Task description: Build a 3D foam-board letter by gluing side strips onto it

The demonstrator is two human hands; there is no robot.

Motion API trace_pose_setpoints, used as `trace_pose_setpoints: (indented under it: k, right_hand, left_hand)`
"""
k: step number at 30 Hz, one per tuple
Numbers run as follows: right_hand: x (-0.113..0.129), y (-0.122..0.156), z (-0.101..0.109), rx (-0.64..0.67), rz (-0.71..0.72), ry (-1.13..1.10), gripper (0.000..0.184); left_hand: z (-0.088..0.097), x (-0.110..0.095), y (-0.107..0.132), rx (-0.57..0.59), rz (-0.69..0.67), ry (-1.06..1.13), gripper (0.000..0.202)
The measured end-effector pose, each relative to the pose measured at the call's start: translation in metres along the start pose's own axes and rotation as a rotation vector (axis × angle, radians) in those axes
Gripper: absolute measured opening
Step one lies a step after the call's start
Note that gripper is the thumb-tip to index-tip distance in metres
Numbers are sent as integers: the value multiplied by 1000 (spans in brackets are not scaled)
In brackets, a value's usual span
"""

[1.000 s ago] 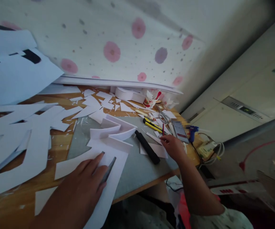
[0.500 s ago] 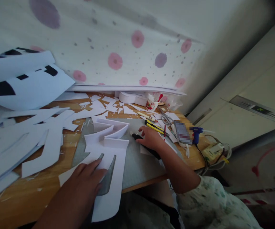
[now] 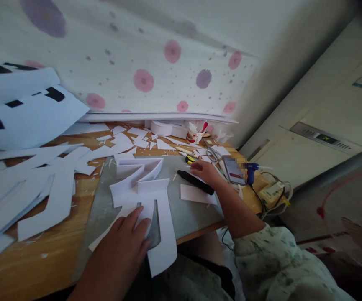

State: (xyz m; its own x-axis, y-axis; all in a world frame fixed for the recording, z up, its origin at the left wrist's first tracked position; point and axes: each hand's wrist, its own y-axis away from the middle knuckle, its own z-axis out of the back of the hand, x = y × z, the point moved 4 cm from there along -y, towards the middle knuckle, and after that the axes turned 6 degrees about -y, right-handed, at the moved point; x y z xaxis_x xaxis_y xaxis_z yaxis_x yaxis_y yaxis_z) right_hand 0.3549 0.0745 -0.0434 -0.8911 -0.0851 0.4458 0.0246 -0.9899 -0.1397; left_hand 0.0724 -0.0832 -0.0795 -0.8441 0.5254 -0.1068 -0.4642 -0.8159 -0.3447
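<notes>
A white foam-board cutout (image 3: 165,221) lies on the grey-green cutting mat (image 3: 187,225), its lower end past the table's front edge. Upright white strips (image 3: 152,186) stand along its upper part in a zigzag. My left hand (image 3: 126,234) rests on the lower part, fingers laid out across the board by its slots. Over the yellow utility knife (image 3: 189,160), my right hand (image 3: 206,172) has its fingers curled round the handle; most of the knife is hidden under it. Just below lies a thick black pen-like tool (image 3: 196,182), partly over a small white rectangle (image 3: 196,195).
White offcuts (image 3: 122,144) and larger cut pieces (image 3: 52,196) cover the left and back. A phone (image 3: 232,169), scissors (image 3: 212,154), a blue glue gun (image 3: 251,171) with cable and a power strip (image 3: 271,192) sit at the right. A spotted curtain (image 3: 158,75) hangs behind.
My right hand has left the black tool on the mat and moved up to the utility knife. The cutout has turned slightly, its lower end swinging right, with my left hand still on it.
</notes>
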Motion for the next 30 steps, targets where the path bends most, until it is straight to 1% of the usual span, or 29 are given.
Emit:
trace_pose_setpoints:
  k: [3,6,9,12,16,19,23,27,30]
  right_hand:
    - [-23,6,17,-50,-56,18,22]
    - [-44,24,29,-37,-93,79,15]
    - [-54,42,31,4,-100,148,15]
    - [-54,49,29,8,-119,218,21]
    - [-45,37,21,14,-146,313,24]
    - [-38,24,13,31,-182,375,26]
    - [-33,17,10,26,-224,416,28]
    - [-35,17,11,20,-262,423,30]
    - [-35,14,7,34,-287,405,31]
  left_hand:
    - [3,14,8,-152,-65,24,26]
    - [6,37,17,-251,-59,37,28]
    - [3,58,23,-259,-12,63,29]
    - [-5,68,26,-227,10,111,28]
    - [-14,69,27,-232,-21,115,28]
    - [-15,68,26,-234,-16,93,30]
    - [-11,67,26,-267,-5,79,33]
    - [-7,65,24,-289,-36,83,31]
    - [-5,63,22,-296,-56,79,28]
